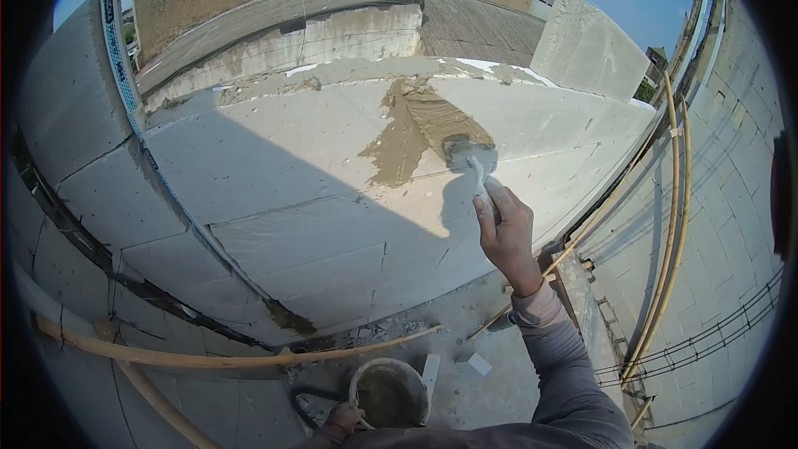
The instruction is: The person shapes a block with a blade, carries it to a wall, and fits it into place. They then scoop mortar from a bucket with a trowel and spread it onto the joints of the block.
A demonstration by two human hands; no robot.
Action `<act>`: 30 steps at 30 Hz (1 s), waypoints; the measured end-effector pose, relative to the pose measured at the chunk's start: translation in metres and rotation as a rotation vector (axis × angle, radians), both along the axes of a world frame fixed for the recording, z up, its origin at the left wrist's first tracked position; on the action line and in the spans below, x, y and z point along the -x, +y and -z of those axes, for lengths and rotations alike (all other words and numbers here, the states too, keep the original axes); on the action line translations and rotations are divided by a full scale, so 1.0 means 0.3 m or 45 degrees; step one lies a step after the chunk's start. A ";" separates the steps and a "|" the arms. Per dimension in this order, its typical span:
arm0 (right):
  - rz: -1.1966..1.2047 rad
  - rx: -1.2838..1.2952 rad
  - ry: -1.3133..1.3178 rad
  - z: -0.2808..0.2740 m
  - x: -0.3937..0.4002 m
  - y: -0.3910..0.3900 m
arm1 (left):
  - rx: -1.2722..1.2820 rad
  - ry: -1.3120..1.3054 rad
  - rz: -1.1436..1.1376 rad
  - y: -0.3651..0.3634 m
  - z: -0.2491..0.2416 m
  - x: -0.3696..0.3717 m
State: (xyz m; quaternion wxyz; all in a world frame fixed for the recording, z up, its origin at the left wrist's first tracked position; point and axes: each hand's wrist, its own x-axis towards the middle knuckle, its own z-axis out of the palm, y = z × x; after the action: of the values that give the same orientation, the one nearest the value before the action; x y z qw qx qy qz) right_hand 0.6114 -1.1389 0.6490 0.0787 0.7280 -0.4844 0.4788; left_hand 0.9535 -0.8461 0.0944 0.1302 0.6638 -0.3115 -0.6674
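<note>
My right hand (505, 229) is closed around the pale handle of a trowel (478, 170). The trowel's blade lies against the block wall (291, 150), at the lower end of a streak of wet grey-brown mortar (403, 129). That smear runs down from the wall's top edge. Low in the view, my left hand (345, 417) grips the rim of a bucket (426, 387). Mortar-coloured material shows inside the bucket. The left fingers are partly hidden.
A loose-edged block (586, 46) stands on the wall's right end. Bamboo poles (675, 224) lean at the right, and another pole (208, 359) crosses the lower left. Rebar (706, 349) juts in at right. White block offcuts (475, 364) lie on the floor.
</note>
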 end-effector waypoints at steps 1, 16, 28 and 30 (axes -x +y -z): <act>0.060 0.053 0.000 0.019 -0.015 0.008 | 0.018 -0.017 0.047 -0.005 -0.006 0.002; -0.236 -1.064 -0.650 -0.524 0.157 -0.039 | 0.919 -0.197 1.091 -0.131 0.017 0.104; 0.231 -1.420 -0.422 -0.635 0.191 0.435 | 0.994 -0.100 1.333 -0.379 -0.152 0.385; 0.215 -1.534 -0.520 -0.540 0.221 0.562 | 0.417 0.246 0.787 -0.406 -0.417 0.418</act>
State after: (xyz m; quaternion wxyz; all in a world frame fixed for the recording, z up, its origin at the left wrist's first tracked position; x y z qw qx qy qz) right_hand 0.5452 -0.9702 0.8109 -0.4005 0.4980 -0.7295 0.2439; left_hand 0.8281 -0.9679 0.2195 0.0557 0.4426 -0.5863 -0.6762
